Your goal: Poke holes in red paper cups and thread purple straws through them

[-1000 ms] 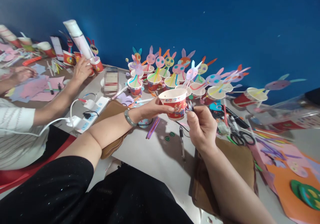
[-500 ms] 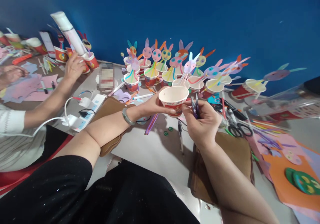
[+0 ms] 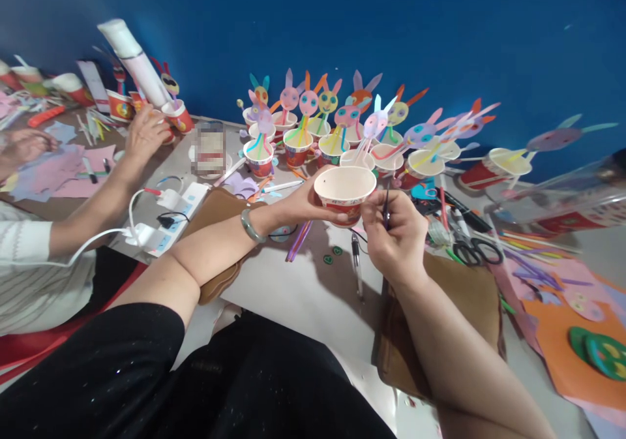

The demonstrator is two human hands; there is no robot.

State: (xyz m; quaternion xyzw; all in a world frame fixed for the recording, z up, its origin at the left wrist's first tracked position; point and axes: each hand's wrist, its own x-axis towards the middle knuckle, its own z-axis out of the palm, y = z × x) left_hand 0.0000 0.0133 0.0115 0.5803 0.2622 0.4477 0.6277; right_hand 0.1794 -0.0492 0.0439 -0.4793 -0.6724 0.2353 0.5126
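Observation:
A red-and-white paper cup (image 3: 346, 194) is tilted toward me, its pale inside showing and a small dark spot on the left inner wall. My left hand (image 3: 308, 197), with a bracelet at the wrist, grips it from the left, thumb along the lower front. Close against the cup's right side is my right hand (image 3: 396, 233), its fingers closed around small purple scissors (image 3: 387, 209), seen edge-on with the blades upward. Below the hands, a pen (image 3: 356, 263) and two small green paper rounds (image 3: 328, 259) lie on the table.
Several paper cups with rabbit-faced spoons (image 3: 298, 142) stand along the blue wall. Black-handled scissors (image 3: 472, 250), a brown pouch (image 3: 445, 321) and orange paper (image 3: 552, 334) are at right. At left are a power strip (image 3: 183, 214) and a co-worker's hand (image 3: 147, 132).
The small scissors in my right hand have turned from two spread blades to edge-on. The view has shifted slightly; my left hand still holds the cup.

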